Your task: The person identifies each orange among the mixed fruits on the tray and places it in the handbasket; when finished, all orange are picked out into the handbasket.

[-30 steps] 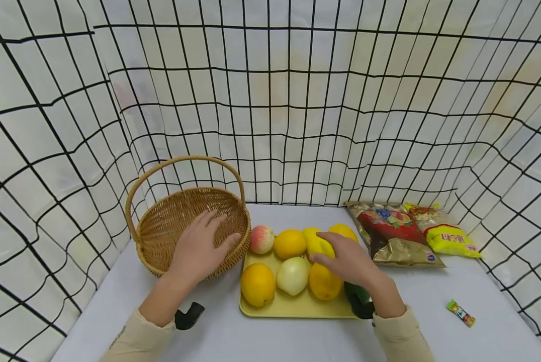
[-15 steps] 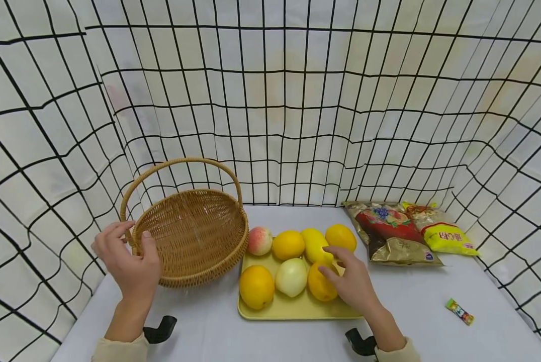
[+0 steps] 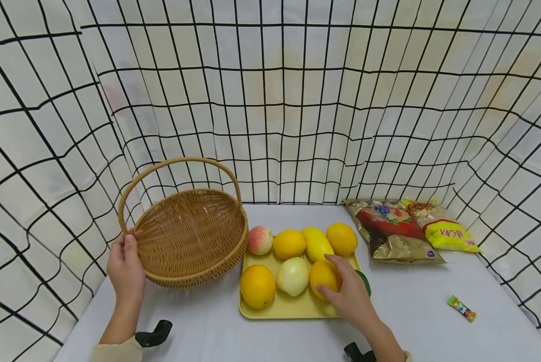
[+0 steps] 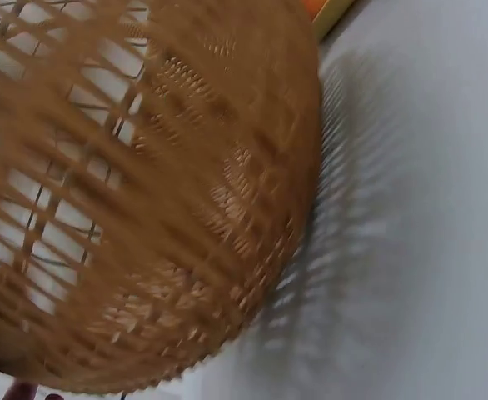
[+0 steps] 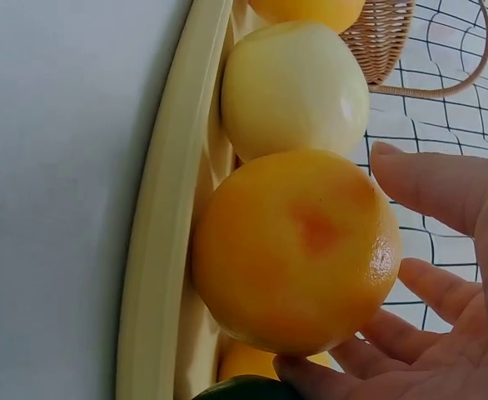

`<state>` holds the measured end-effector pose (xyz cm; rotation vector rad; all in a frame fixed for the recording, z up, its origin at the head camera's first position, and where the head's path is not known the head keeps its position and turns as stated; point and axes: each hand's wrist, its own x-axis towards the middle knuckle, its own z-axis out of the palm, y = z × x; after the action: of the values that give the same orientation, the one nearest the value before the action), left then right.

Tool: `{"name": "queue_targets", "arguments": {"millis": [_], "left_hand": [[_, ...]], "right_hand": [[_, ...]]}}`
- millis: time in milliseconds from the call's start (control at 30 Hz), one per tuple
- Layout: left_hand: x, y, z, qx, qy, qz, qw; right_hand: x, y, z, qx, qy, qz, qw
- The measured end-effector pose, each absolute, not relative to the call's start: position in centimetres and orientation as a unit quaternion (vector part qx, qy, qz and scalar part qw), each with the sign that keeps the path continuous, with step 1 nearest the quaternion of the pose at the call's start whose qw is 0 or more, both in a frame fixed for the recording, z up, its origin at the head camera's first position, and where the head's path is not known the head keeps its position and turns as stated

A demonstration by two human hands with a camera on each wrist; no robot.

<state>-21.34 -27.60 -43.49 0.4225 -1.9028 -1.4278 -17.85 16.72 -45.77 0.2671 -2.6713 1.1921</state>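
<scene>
My left hand (image 3: 127,269) grips the wicker basket (image 3: 189,236) at its left rim, by the foot of the handle, thumb over the edge. The basket's mouth tilts toward me, and in the left wrist view its woven side (image 4: 186,183) fills much of the picture. At the tray's front right, my right hand (image 3: 352,291) reaches round an orange (image 3: 323,279). In the right wrist view the thumb is spread from the fingers (image 5: 427,292), with fingertips right at the orange's side. The orange sits in the yellow tray (image 3: 293,312), beside a pale green-white fruit (image 3: 292,276).
Also on the tray are another orange (image 3: 257,286), a peach (image 3: 260,240), a long yellow fruit (image 3: 317,243) and other yellow-orange fruits. A dark green item (image 3: 364,282) shows behind my right hand. Snack bags (image 3: 392,231) and a small wrapped packet (image 3: 462,308) lie right; grid-patterned cloth surrounds the table.
My left hand has gone from over the basket to its left rim and taken hold there. My right hand has come down from the back fruits to the front right orange.
</scene>
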Motion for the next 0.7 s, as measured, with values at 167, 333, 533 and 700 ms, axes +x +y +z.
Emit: {"name": "queue_targets", "arguments": {"millis": [167, 333, 533, 700], "left_hand": [[-21.8, -28.8, -42.9, 0.197, -0.765, -0.497, 0.359], [-22.2, -29.2, -41.9, 0.210, -0.786, -0.481, 0.328], [-22.3, -29.0, -42.1, 0.202, -0.789, -0.475, 0.334], [-22.5, -29.4, -42.5, 0.202, -0.801, -0.458, 0.327]], "right_hand": [[-17.9, 16.4, -45.9, 0.089, -0.908, 0.400, 0.090], [-17.9, 16.2, -46.4, 0.087, -0.912, 0.394, 0.077], [-17.8, 15.9, -46.7, 0.066, -0.918, 0.386, 0.057], [-17.7, 15.8, -46.8, 0.051, -0.924, 0.375, 0.054]]}}
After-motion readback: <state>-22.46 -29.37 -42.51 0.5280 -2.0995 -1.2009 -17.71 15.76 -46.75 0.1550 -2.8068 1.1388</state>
